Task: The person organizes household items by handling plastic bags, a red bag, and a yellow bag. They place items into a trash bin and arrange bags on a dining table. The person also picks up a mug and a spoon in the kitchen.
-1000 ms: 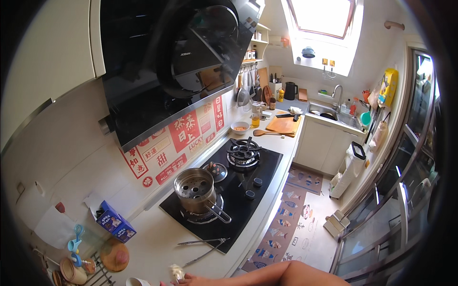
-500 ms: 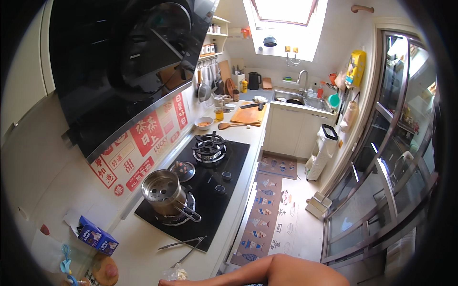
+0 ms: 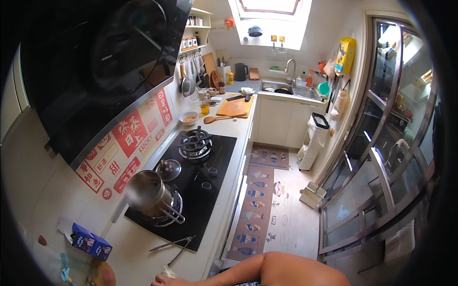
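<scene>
My right hand (image 3: 164,281) is at the lower edge, partly cut off, with its forearm (image 3: 224,276) coming in from the right. It closes on a small, clear plastic bag (image 3: 168,271) with something pale in it. Just beyond lie metal tongs (image 3: 180,245), spread apart on the counter by the stove's near corner. A steel pot (image 3: 160,198) stands on the near burner, its handle toward me, with whitish haze over its mouth. My left hand is out of view.
The black gas stove (image 3: 205,200) carries a glass lid (image 3: 169,169) beside the pot. Farther along are a bowl (image 3: 189,118), a wooden spoon (image 3: 214,119) and a cutting board (image 3: 234,108). Blue boxes (image 3: 91,242) sit near the wall at left. A range hood (image 3: 102,86) hangs overhead.
The view has shifted, so the kitchen sits farther left and higher. Haze now blurs the pot's mouth, where its perforated inside showed before. My right hand keeps near the bag.
</scene>
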Action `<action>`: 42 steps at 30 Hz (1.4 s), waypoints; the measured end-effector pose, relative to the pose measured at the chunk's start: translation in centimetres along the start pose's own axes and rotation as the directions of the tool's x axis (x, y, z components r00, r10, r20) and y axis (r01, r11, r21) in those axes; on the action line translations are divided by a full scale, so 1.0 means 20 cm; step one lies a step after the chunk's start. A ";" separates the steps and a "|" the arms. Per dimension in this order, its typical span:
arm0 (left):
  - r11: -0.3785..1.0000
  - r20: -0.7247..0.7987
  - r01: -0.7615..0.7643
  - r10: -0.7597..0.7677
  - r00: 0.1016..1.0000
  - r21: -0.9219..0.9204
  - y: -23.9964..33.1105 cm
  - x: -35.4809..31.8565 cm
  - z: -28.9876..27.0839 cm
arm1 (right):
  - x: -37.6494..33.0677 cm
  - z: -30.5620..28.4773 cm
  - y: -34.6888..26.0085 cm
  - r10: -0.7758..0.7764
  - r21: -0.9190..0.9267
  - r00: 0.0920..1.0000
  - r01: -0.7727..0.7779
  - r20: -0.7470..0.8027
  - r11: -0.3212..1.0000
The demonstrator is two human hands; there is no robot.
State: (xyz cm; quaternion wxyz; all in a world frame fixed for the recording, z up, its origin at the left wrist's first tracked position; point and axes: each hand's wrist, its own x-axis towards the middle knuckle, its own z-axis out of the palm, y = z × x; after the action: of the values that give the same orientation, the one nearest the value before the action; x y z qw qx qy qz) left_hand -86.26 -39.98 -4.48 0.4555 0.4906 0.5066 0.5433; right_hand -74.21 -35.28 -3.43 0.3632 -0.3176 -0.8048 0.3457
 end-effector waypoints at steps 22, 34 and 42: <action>0.616 0.296 0.509 -0.420 0.858 -0.602 0.01 -0.02 -0.03 | 0.02 -0.24 0.04 -0.479 0.050 0.830 0.487 0.285 0.872; 0.883 0.152 -0.225 0.177 0.972 0.411 0.03 0.03 -0.20 | 0.35 -0.05 -0.24 -0.046 0.585 0.972 -0.100 0.230 0.804; 0.869 -0.313 -0.223 0.382 0.869 0.441 0.37 -0.16 -0.75 | 0.46 -0.22 -0.30 -0.143 0.343 0.984 0.170 -0.104 0.924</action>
State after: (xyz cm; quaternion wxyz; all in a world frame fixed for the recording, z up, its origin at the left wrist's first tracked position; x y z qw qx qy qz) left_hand -100.82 -45.31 2.66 0.1451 0.5277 0.5999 0.5836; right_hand -77.11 -30.17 6.94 0.4711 -0.1956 -0.7384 0.4410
